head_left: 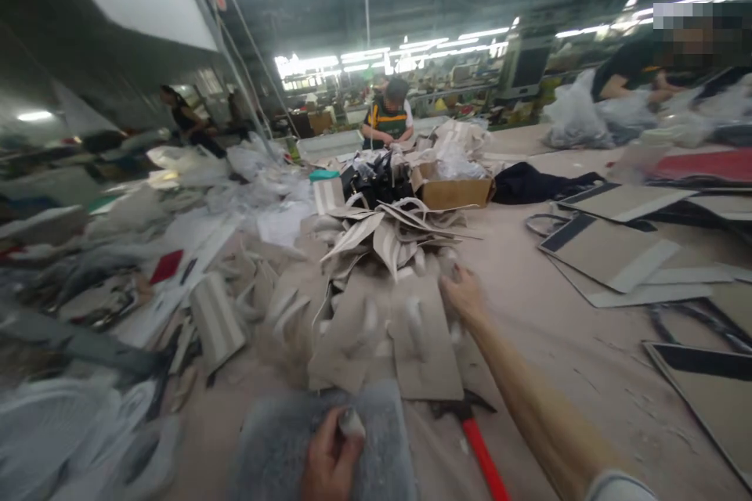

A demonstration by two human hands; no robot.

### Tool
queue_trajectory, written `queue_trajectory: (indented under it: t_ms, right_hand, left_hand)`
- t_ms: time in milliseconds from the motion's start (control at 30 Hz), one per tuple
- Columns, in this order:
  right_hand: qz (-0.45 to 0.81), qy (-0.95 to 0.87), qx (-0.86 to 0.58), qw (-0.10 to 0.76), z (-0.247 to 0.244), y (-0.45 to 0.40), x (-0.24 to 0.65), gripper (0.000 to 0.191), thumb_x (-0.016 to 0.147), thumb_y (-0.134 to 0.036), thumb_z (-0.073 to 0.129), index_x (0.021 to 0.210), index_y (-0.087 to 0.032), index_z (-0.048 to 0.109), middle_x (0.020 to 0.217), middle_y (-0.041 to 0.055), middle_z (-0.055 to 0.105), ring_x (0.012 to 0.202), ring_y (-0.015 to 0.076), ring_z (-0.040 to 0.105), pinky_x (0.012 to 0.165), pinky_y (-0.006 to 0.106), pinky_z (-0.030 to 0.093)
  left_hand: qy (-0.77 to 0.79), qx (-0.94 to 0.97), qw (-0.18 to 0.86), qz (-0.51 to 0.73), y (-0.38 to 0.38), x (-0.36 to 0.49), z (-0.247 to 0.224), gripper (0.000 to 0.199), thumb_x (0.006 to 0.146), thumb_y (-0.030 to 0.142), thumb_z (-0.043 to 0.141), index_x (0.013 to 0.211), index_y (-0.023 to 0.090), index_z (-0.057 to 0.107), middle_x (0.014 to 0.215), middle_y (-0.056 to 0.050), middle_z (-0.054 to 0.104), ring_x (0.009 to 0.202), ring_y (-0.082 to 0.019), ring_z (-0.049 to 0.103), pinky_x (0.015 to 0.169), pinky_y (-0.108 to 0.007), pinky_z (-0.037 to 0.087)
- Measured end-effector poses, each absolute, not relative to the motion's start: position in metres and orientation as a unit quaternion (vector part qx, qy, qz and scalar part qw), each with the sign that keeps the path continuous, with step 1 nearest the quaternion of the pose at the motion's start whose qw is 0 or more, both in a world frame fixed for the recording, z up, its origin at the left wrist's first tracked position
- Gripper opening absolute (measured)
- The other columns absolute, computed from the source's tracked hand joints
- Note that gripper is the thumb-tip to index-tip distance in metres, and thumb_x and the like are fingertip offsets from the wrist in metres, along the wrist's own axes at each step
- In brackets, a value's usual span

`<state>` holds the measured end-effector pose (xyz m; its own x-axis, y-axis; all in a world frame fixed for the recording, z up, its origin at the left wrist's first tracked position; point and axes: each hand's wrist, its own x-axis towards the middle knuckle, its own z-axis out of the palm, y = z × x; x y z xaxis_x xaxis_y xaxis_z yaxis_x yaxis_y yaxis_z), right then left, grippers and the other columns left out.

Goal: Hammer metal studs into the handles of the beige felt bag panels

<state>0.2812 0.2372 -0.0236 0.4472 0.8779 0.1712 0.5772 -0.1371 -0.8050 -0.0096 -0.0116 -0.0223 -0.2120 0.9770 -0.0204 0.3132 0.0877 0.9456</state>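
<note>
Low in the view, my left hand [332,454] is closed around a small whitish piece [351,423] over a grey slab [270,438]. My right hand [463,290] reaches forward to the right edge of a pile of beige fabric panels [426,344]; its fingers are blurred, and what they touch or hold cannot be made out. Between my arms, a hammer with a red handle [485,458] lies on the table, its dark head just below the panels. More beige pieces with straps [388,239] are heaped beyond.
A cardboard box [455,192] and dark cloth [537,182] lie behind the pile. Flat panels with dark bands [611,246] are at the right. White plastic and scraps [276,207] cover the left. A person [388,117] works across the table, another at the far right.
</note>
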Motion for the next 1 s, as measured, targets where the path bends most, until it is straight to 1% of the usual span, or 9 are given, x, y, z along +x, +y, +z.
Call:
queue_trajectory:
  t_ms: [100,267,367,467,533,667,800,900,1000]
  right_hand:
    - [0.139,-0.505,-0.744,0.414,-0.011,0.219,0.291,0.036,0.093,-0.042,0.059,0.119,-0.017,0.06,0.125,0.0097,0.059,0.114,0.0242,0.057,0.099,0.048,0.045]
    - [0.063,-0.537,-0.736,0.407,0.009,0.147,0.27,0.047,0.092,-0.046,0.041,0.113,-0.01,0.062,0.111,0.0197,0.062,0.107,0.0292,0.055,0.097,0.047,0.041]
    - [0.08,-0.595,-0.707,0.374,0.012,0.109,0.235,0.05,0.086,-0.05,0.048,0.12,-0.016,0.061,0.106,0.012,0.066,0.087,0.0228,0.06,0.084,0.038,0.047]
    - [0.125,-0.632,-0.694,0.322,0.014,0.098,0.203,0.058,0.078,-0.043,0.06,0.131,-0.019,0.056,0.091,0.0057,0.069,0.073,0.0204,0.061,0.072,0.033,0.048]
    - [0.14,-0.626,-0.707,0.298,0.023,0.101,0.192,0.064,0.077,-0.035,0.059,0.137,-0.016,0.051,0.085,0.0065,0.069,0.074,0.0225,0.063,0.071,0.033,0.047]
    - [0.138,-0.61,-0.727,0.283,0.067,0.1,0.195,0.07,0.082,-0.031,0.051,0.147,-0.011,0.038,0.092,0.0113,0.069,0.085,0.0252,0.063,0.078,0.035,0.046]
    - [0.157,-0.633,-0.7,0.293,0.111,0.05,0.201,0.069,0.083,-0.035,0.052,0.147,-0.014,0.04,0.074,0.0024,0.063,0.072,0.0212,0.06,0.072,0.032,0.046]
    - [0.181,-0.644,-0.671,0.321,0.103,-0.013,0.189,0.066,0.086,-0.038,0.05,0.147,-0.015,0.041,0.066,-0.0019,0.058,0.059,0.0177,0.055,0.062,0.03,0.046]
    - [0.229,-0.662,-0.633,0.329,0.056,-0.076,0.165,0.065,0.09,-0.037,0.046,0.149,-0.012,0.036,0.072,0.0019,0.063,0.059,0.0181,0.058,0.061,0.03,0.049]
  left_hand:
    - [0.612,0.51,0.39,0.462,-0.008,-0.013,-0.031,0.046,0.077,0.061,0.065,0.092,0.017,0.071,0.075,-0.005,0.071,0.069,-0.021,0.064,0.066,-0.027,0.051]
    - [0.584,0.527,0.409,0.462,-0.006,-0.018,-0.028,0.033,0.079,0.047,0.066,0.089,0.016,0.069,0.074,-0.004,0.068,0.07,-0.021,0.062,0.066,-0.025,0.048]
    - [0.569,0.52,0.423,0.476,-0.006,-0.019,-0.027,0.026,0.078,0.039,0.067,0.089,0.016,0.069,0.075,-0.004,0.068,0.071,-0.02,0.062,0.066,-0.025,0.046]
    - [0.553,0.526,0.423,0.488,-0.006,-0.02,-0.027,0.018,0.077,0.031,0.066,0.087,0.016,0.067,0.075,-0.002,0.067,0.07,-0.017,0.059,0.065,-0.023,0.044]
    - [0.55,0.532,0.414,0.492,-0.005,-0.021,-0.028,0.015,0.076,0.027,0.064,0.086,0.016,0.066,0.072,0.0,0.064,0.067,-0.015,0.057,0.064,-0.022,0.042]
    - [0.547,0.542,0.402,0.495,-0.004,-0.023,-0.033,0.013,0.075,0.025,0.061,0.083,0.016,0.064,0.067,0.002,0.059,0.064,-0.014,0.053,0.062,-0.022,0.04]
    - [0.555,0.515,0.409,0.51,-0.008,-0.027,-0.037,0.018,0.073,0.028,0.063,0.086,0.016,0.065,0.068,0.002,0.061,0.064,-0.014,0.055,0.062,-0.022,0.042]
    - [0.57,0.463,0.424,0.529,-0.016,-0.037,-0.04,0.022,0.072,0.03,0.066,0.089,0.016,0.066,0.072,0.0,0.066,0.066,-0.015,0.06,0.063,-0.024,0.045]
    - [0.576,0.406,0.443,0.554,-0.024,-0.052,-0.04,0.023,0.074,0.034,0.068,0.087,0.015,0.064,0.072,-0.003,0.07,0.067,-0.017,0.065,0.063,-0.025,0.049]
